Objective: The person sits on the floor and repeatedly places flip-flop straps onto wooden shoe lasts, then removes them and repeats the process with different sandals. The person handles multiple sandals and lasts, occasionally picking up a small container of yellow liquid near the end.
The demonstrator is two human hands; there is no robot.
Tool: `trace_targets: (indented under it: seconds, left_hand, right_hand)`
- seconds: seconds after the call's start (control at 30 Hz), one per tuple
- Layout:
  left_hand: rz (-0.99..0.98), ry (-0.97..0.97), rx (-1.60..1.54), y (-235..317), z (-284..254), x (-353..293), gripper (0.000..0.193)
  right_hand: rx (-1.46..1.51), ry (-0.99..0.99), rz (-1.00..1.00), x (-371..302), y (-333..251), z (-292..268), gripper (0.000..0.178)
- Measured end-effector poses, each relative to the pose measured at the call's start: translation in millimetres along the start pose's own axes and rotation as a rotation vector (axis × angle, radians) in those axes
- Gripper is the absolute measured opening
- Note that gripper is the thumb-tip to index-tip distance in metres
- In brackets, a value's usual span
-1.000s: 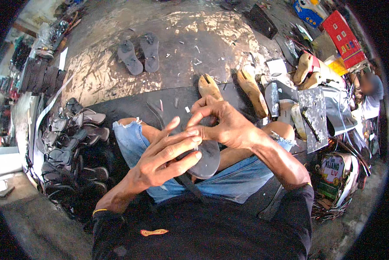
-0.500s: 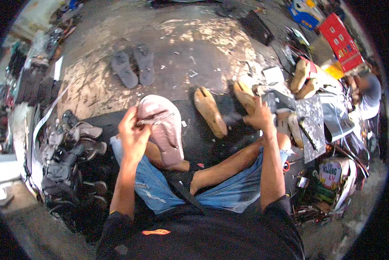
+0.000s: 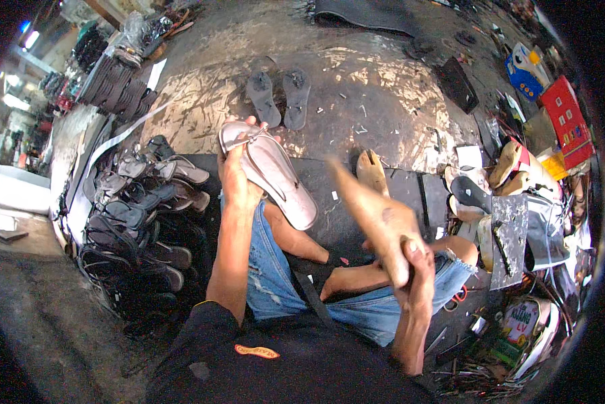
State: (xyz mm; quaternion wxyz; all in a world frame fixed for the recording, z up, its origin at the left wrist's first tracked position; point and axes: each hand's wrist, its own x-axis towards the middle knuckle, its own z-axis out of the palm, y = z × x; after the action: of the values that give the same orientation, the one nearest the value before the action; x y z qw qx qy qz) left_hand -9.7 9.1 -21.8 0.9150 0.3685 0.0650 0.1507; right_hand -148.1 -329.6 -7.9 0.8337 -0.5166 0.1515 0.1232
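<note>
A pinkish thong sandal is in my left hand, whose fingers wrap round its upper end. The footbed faces up and the lower end tilts down toward my lap. My right hand grips a tan shoe last near its lower end. That last is smeared by motion, its far end pointing up and to the left. Another tan shoe last lies on the dark mat beyond it, partly hidden. Farther off, two dark grey soles lie side by side on the floor board, just past the sandal.
Many dark sandals are piled at my left. More shoe lasts lie at the right beside a red box. A speckled board and a container among loose tools stand nearer on that side.
My right hand has picked up one of the two lasts from the mat and brought it toward my lap. My left hand has turned the sandal, its footbed now showing. The view has shifted left.
</note>
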Motion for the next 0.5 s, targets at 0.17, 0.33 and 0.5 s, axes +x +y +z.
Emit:
trace_targets:
  seconds: [0.17,0.33,0.5]
  left_hand:
    - [0.024,-0.032,0.04,-2.2,19.3,-16.8,0.064]
    - [-0.242,-0.204,-0.024,-18.7,48.7,-58.5,0.069]
    - [-0.219,-0.215,0.006,-27.4,57.3,-58.9,0.058]
  right_hand:
    - [0.152,-0.032,0.166,-20.1,14.8,20.4,0.051]
    - [-0.556,-0.061,-0.602,-28.4,22.5,53.3,0.057]
    - [-0.586,-0.029,-0.69,-42.8,42.9,59.1,0.061]
